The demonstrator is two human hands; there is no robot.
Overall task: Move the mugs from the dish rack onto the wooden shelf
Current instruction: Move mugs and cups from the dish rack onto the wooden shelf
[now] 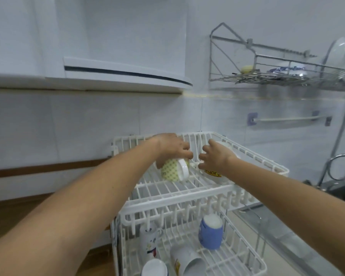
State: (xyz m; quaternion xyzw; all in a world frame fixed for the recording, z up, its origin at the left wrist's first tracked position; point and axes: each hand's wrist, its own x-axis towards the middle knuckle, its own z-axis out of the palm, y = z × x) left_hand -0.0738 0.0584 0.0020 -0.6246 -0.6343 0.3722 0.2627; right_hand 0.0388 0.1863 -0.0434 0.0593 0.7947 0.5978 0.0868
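A white two-tier dish rack point(189, 193) stands before me. On its upper tier my left hand point(170, 146) grips a green-checked mug point(172, 169), tilted on its side with the white base toward me. Beside it my right hand point(214, 156) rests over a white mug with yellow lettering point(214, 174), fingers curled on it. The lower tier holds a blue mug point(210, 234) upside down, a white flowered mug point(148, 241), a white cup lying on its side point(188, 260) and another white mug point(154, 266). A wooden surface point(14, 210) lies at the left.
A white curved wall unit point(127, 74) hangs above left. A metal wire wall rack point(283, 76) with dishes is at upper right, a towel bar point(289, 119) below it. A chrome tap point(339, 164) and dark sink sit at the right edge.
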